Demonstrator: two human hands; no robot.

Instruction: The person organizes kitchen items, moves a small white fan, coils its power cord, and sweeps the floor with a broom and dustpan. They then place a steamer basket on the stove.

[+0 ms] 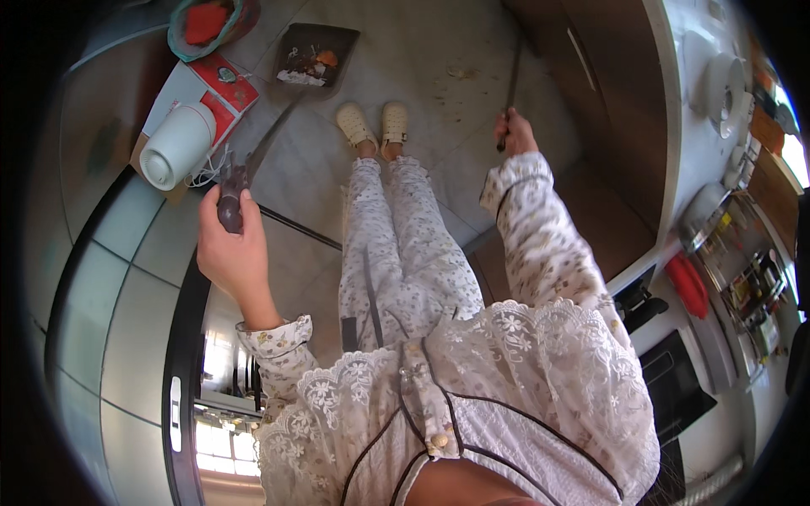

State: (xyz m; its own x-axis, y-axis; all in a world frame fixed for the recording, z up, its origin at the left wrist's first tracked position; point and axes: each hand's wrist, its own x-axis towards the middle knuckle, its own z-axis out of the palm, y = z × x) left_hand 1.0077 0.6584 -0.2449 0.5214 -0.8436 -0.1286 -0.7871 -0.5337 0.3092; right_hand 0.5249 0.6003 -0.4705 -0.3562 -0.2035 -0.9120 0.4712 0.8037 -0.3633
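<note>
My left hand (pixel 234 253) grips the knobbed end of a long-handled dustpan (pixel 342 60), left of my legs. Its dark pan rests on the tiled floor beyond my feet, holding white scraps, an orange piece and crumbs. On the right, my right hand (pixel 520 131) is closed around a dark stick handle (pixel 514 82) that runs away toward the base of the cabinets; what is on its far end cannot be seen. Between the pan and the stick, a pale scrap (pixel 463 72) and scattered brown crumbs (pixel 458 107) lie on the floor.
Left of the dustpan stand a lined bin (pixel 238 25), a red and white box (pixel 237 85) and a white cylindrical appliance (pixel 179 145) with a cord. Brown cabinets (pixel 607 82) and a counter with a metal bowl (pixel 705 215) flank the right. A dark door frame (pixel 183 341) is at lower left.
</note>
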